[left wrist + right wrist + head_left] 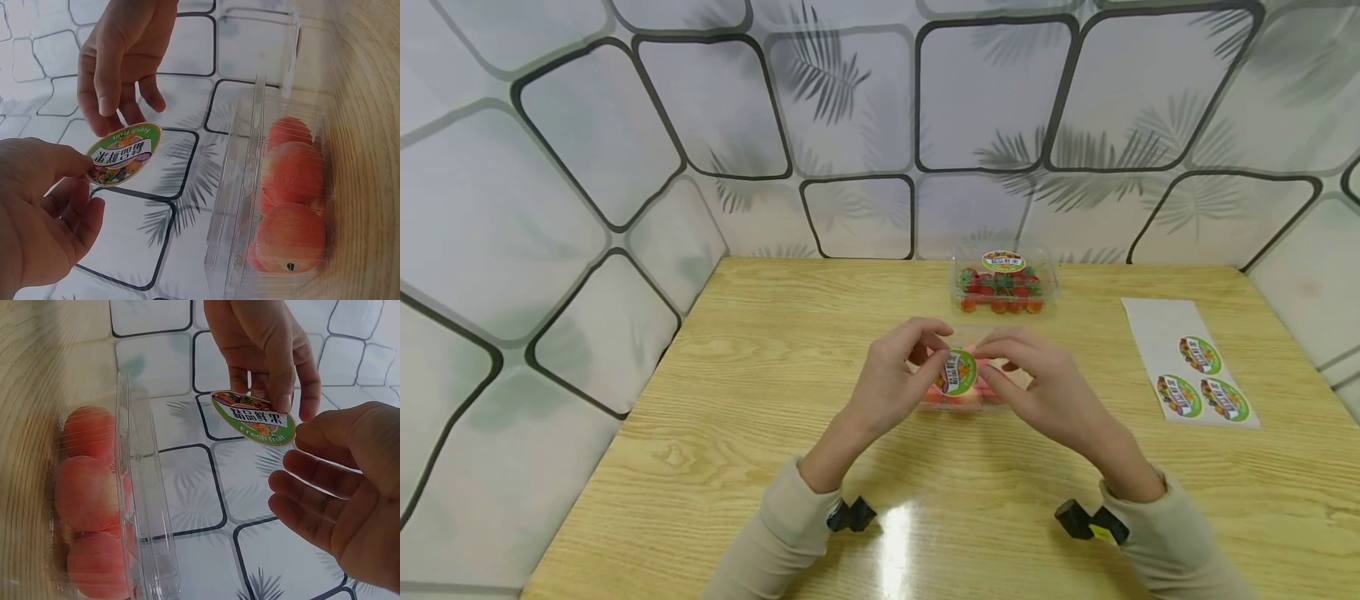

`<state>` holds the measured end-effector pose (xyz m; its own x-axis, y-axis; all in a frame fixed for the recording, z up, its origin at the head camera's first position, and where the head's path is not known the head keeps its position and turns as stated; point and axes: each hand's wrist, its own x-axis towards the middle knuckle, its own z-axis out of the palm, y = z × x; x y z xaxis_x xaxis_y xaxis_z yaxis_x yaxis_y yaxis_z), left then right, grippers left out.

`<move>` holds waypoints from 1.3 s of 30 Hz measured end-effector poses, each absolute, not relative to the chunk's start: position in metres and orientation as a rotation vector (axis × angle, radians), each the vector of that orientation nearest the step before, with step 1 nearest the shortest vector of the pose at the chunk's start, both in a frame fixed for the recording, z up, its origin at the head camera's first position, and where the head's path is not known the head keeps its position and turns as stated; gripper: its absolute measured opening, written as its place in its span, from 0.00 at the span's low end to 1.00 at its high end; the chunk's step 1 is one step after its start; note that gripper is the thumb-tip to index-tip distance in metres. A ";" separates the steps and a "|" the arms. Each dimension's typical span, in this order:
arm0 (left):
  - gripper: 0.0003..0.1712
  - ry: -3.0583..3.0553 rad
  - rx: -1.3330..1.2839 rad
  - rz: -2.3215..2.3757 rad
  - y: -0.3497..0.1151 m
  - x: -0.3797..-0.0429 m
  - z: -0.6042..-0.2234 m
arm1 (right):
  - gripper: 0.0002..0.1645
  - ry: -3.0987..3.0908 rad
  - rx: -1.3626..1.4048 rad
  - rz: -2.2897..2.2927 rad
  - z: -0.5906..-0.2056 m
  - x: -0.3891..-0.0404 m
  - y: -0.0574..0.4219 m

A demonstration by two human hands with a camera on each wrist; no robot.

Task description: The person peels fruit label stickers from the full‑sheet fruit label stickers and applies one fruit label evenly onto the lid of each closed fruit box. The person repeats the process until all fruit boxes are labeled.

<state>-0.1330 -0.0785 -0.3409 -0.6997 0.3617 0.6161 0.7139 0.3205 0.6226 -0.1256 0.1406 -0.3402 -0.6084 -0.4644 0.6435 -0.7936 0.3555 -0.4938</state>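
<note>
My left hand (898,371) pinches the left edge of a round green-rimmed fruit sticker (957,372) between thumb and fingers. From the other side, my right hand (1045,379) holds the opposite edge with thumb and fingertips. The sticker is tilted in the air, its printed "Fresh fruit" face showing in both wrist views. Below it, a closed clear plastic clamshell box (232,250) rests on the table. Large pink-red round fruits (290,237) lie inside the box, which the hands partly cover in the head view.
A second clear box (1003,287) of strawberries and small orange-red fruits stands at the back, with an oval-looking label (1003,262) on its lid. To the right lies a white backing sheet (1157,333) with three round stickers. Patterned wall covering (857,217) borders the wooden table (737,450).
</note>
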 end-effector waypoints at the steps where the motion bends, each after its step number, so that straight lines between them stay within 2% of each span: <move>1: 0.12 -2.226 -0.959 -1.332 -0.078 -0.133 -0.341 | 0.19 -2.231 1.105 1.142 -0.340 -0.125 0.140; 19: 0.11 -2.224 -1.003 -1.298 -0.077 -0.133 -0.341 | 0.22 -2.228 1.149 1.181 -0.340 -0.124 0.137; 27: 0.12 -2.276 -1.027 -1.242 -0.076 -0.132 -0.342 | 0.19 -2.223 1.168 1.157 -0.342 -0.123 0.134; 39: 0.14 -2.311 -1.000 -1.234 -0.076 -0.133 -0.341 | 0.22 -2.223 1.160 1.183 -0.343 -0.122 0.134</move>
<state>-0.1327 -0.0765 -0.3412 -0.6965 0.4252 0.5780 0.7169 0.3766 0.5868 -0.1224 0.1338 -0.3426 -0.5945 -0.4945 0.6341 -0.8022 0.3101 -0.5103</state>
